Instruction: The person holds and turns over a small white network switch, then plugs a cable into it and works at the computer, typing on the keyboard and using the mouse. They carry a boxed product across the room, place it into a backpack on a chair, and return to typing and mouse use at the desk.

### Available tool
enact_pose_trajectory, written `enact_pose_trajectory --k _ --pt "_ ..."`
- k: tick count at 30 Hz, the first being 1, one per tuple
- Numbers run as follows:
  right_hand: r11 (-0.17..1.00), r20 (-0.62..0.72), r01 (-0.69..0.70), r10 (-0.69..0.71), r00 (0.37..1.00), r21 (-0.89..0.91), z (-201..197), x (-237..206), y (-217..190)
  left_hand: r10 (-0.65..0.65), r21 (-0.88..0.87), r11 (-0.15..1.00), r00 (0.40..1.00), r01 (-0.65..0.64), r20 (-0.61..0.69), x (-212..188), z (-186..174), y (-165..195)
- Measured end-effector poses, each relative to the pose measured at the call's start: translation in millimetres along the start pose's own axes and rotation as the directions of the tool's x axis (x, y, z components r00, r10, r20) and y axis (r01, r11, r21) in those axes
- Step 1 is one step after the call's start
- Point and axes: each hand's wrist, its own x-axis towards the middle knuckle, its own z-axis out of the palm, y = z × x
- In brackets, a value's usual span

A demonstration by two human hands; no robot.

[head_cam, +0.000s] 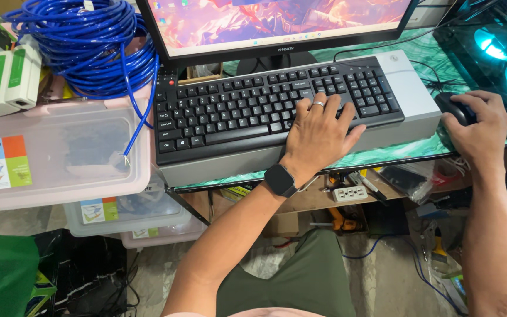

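Note:
My left hand [318, 132] lies flat on the right half of a black keyboard [236, 111], fingers spread over the keys, a ring on one finger and a dark smartwatch [280, 179] on the wrist. My right hand [481, 129] rests on top of a black mouse [454, 105] at the right of the green patterned desk [382, 154]. The keyboard sits on a grey flat case [412, 88]. A monitor [277, 23] stands lit behind the keyboard.
A coil of blue cable [83, 47] and a white-green tester [7, 79] sit on stacked clear plastic boxes [60, 152] at left. A computer case with glowing cyan fans [500, 53] stands at right. Tools, a power strip [350, 192] and cables lie under the desk.

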Motion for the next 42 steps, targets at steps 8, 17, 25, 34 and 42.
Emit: enact_pose_trajectory --k 8,17,25,34,42 --pt "0.999 0.004 0.013 -0.013 1.000 -0.038 0.1 -0.5 2.0 0.006 0.006 1.000 1.000 -0.006 0.002 0.1 0.9 -0.5" --pt "0.999 0.007 0.010 -0.010 1.000 -0.042 0.5 -0.2 5.5 0.002 0.005 1.000 1.000 -0.002 -0.004 -1.0 3.7 0.1" --pt "1.000 -0.007 0.001 -0.001 1.000 -0.023 -0.6 -0.5 3.8 -0.006 -0.003 1.000 1.000 0.006 -0.001 -0.9 5.4 0.8" --pt "1.000 -0.009 -0.005 0.005 1.000 -0.003 0.6 -1.3 5.8 -0.005 0.005 1.000 1.000 0.005 -0.007 -1.1 5.2 0.7" --pt "1.000 -0.035 -0.010 0.010 0.999 0.007 -2.7 0.9 -2.5 -0.004 -0.008 1.000 1.000 0.004 -0.001 -0.4 6.5 0.3"
